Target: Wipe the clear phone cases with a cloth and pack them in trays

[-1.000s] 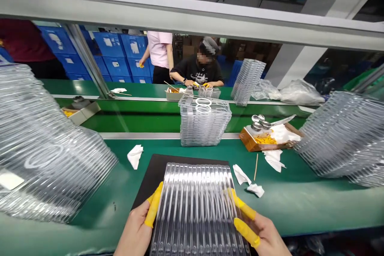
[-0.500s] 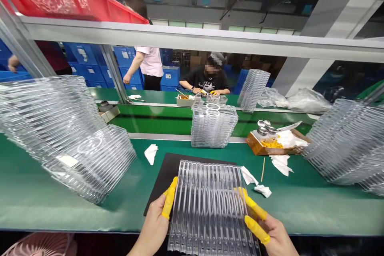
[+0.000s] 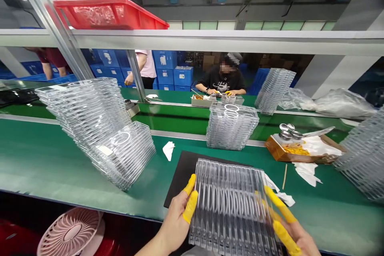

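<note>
You have bare belt [image 3: 36, 160] on your left before the leaning trays [image 3: 99, 128]. Ahead, a tray stack [image 3: 231, 128] blocks the way; to your right, tissues [image 3: 306, 170], a box [image 3: 279, 153] and more trays [image 3: 366, 164] crowd in.

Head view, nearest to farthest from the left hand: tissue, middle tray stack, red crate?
1. Tissue, on the belt just beyond the left hand.
2. Middle tray stack, at the belt's far edge.
3. Red crate, up on the shelf.
</note>
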The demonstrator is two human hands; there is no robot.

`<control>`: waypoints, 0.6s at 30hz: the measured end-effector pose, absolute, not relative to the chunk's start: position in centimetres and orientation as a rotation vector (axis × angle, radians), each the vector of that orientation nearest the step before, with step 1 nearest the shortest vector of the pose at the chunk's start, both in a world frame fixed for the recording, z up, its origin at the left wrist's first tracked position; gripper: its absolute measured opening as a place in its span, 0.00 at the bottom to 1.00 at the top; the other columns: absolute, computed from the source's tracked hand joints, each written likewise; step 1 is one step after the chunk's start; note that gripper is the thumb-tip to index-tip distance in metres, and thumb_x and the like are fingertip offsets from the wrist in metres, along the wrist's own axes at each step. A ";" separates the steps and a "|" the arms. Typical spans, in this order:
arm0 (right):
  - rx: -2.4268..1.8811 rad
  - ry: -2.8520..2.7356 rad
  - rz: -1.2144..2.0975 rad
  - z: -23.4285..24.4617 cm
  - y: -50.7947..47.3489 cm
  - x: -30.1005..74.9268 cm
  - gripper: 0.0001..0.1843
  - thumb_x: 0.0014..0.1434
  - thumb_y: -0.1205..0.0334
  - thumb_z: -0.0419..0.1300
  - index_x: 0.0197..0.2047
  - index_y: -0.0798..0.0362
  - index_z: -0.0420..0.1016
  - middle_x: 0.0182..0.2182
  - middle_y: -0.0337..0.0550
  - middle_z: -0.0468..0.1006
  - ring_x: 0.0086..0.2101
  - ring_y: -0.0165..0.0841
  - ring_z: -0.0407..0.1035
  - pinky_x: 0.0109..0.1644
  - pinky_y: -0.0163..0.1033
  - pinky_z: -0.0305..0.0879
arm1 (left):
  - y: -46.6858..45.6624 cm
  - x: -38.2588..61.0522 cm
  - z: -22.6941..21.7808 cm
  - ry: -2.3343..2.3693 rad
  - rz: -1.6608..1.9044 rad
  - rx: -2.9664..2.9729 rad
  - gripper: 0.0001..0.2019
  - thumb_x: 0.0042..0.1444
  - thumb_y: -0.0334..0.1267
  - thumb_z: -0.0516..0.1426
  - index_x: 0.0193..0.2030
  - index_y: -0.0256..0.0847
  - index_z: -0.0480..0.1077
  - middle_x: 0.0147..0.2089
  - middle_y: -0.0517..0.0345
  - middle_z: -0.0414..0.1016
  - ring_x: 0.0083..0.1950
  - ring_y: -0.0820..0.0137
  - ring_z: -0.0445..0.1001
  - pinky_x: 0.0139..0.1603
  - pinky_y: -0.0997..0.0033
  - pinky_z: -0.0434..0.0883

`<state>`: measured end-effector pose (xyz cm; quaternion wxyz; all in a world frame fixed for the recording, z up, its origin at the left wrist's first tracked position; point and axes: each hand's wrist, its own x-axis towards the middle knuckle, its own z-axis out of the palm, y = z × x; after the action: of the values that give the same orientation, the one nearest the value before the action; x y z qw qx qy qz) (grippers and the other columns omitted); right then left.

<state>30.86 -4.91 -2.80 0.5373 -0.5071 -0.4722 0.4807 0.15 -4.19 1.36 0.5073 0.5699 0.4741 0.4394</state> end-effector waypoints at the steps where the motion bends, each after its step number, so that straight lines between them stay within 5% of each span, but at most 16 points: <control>1: -1.157 -1.075 1.116 -2.4 -5.0 30.6 0.16 0.52 0.49 0.68 0.41 0.47 0.82 0.39 0.47 0.83 0.39 0.42 0.78 0.41 0.35 0.76 | -4.5 0.2 1.4 1.111 1.072 1.393 0.27 0.68 0.50 0.47 0.71 0.45 0.51 0.72 0.54 0.54 0.71 0.59 0.54 0.71 0.59 0.51; 4: -1.009 -0.880 1.050 -0.9 -4.8 28.8 0.16 0.56 0.49 0.64 0.45 0.46 0.80 0.42 0.46 0.82 0.41 0.41 0.78 0.44 0.37 0.76 | -5.0 0.2 1.0 0.998 1.143 1.500 0.35 0.67 0.51 0.48 0.73 0.47 0.33 0.76 0.54 0.36 0.75 0.59 0.38 0.73 0.56 0.42; 6: -0.961 -0.794 1.037 -0.2 -4.1 27.6 0.21 0.57 0.48 0.63 0.53 0.44 0.75 0.48 0.45 0.79 0.46 0.42 0.75 0.48 0.40 0.75 | -5.0 0.1 0.3 0.964 1.170 1.579 0.37 0.67 0.51 0.49 0.73 0.48 0.30 0.76 0.53 0.32 0.75 0.56 0.35 0.73 0.52 0.40; 12: -1.033 -0.730 0.953 -3.2 -2.4 27.9 0.27 0.52 0.40 0.66 0.53 0.40 0.75 0.39 0.38 0.83 0.37 0.34 0.78 0.36 0.29 0.76 | -4.2 -0.5 -1.1 0.990 1.066 1.674 0.39 0.65 0.51 0.53 0.73 0.51 0.31 0.75 0.47 0.39 0.74 0.49 0.43 0.70 0.44 0.46; 18: -1.136 -1.082 0.917 -5.1 -2.2 30.1 0.32 0.65 0.36 0.45 0.64 0.41 0.64 0.44 0.42 0.81 0.40 0.42 0.78 0.37 0.42 0.80 | -3.3 -1.5 -0.6 0.798 1.030 1.618 0.37 0.64 0.56 0.51 0.73 0.48 0.38 0.74 0.45 0.43 0.73 0.49 0.44 0.69 0.46 0.49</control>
<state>30.10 -2.25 -5.09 0.6149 -0.4930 -0.4694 0.3981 -1.48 -3.30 -0.65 0.5074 0.6711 0.3311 0.4273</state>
